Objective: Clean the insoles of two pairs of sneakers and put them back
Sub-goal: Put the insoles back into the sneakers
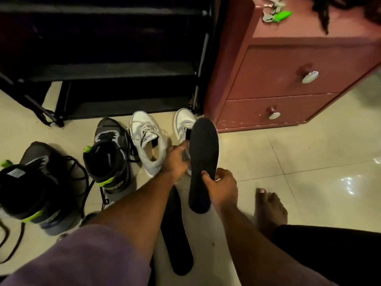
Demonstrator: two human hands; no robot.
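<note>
Right hand [221,185] pinches a dark insole [203,159] at its edge, thumb on top, lifting it over the floor [309,162]. Left hand [175,159] reaches to the white sneaker [184,120] beside the red drawer cabinet [278,79]; its grip I cannot tell. Its twin white sneaker [147,141] stands just left. A second insole [177,240] lies on the floor between the forearms. Two black-and-green sneakers [107,157] stand further left, before the black shoe rack [123,71].
</note>
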